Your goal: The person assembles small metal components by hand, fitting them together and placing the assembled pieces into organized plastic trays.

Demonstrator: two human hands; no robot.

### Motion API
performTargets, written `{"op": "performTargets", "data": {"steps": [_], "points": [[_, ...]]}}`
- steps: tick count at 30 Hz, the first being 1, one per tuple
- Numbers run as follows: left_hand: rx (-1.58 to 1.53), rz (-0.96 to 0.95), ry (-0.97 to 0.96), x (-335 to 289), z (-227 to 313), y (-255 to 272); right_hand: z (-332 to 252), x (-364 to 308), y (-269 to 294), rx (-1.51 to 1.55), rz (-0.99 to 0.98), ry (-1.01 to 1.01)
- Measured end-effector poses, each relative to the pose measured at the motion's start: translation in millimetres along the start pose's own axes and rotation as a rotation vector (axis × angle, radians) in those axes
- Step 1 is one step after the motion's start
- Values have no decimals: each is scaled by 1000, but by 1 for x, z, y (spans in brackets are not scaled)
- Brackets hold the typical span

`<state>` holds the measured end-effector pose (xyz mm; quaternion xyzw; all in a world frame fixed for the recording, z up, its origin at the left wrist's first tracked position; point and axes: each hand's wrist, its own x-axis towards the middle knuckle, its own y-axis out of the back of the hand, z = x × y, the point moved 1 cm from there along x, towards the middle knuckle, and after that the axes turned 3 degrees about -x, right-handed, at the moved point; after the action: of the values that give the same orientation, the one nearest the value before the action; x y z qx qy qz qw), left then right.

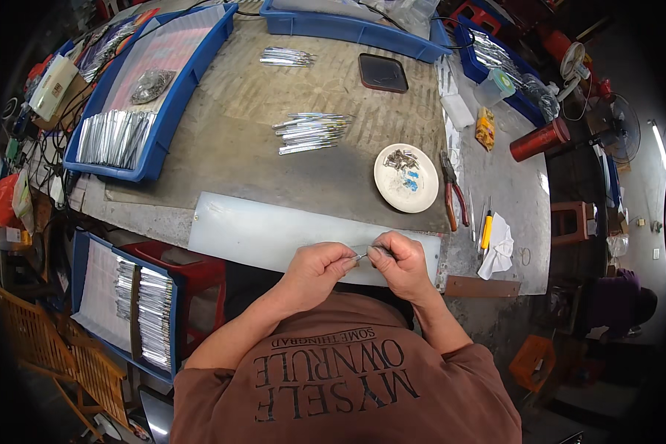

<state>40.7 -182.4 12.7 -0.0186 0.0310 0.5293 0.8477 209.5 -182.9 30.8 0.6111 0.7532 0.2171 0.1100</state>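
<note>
My left hand (312,272) and my right hand (405,268) meet over the pale plate (251,226) at the table's near edge. Between them is a thin silver metal rod (360,257), pinched by the fingertips of both. Most of the rod is hidden by my fingers, so its exact kind does not show. Beyond my hands a bundle of slim silver rods (312,133) lies on the table, with a smaller bundle (287,57) farther back. A round cream dish (392,194) to the right holds small metal pieces and blue bits.
Red-handled pliers (449,192), a yellow-handled tool (487,231) and a crumpled white cloth (499,248) lie at the right. Blue trays (155,148) of silver rods stand at the left and below it. A black tray (382,72) and a red cylinder (540,140) sit farther off.
</note>
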Motion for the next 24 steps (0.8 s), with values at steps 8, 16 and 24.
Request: {"op": "performTargets", "data": {"steps": [8, 16, 24], "points": [[-173, -60, 114, 2, -5, 2, -5, 3, 3, -4, -59, -11], [-142, -33, 88, 5, -3, 4, 4, 7, 4, 180, -41, -98], [-156, -24, 68, 5, -4, 4, 1, 10, 7, -29, -26, -11]]}}
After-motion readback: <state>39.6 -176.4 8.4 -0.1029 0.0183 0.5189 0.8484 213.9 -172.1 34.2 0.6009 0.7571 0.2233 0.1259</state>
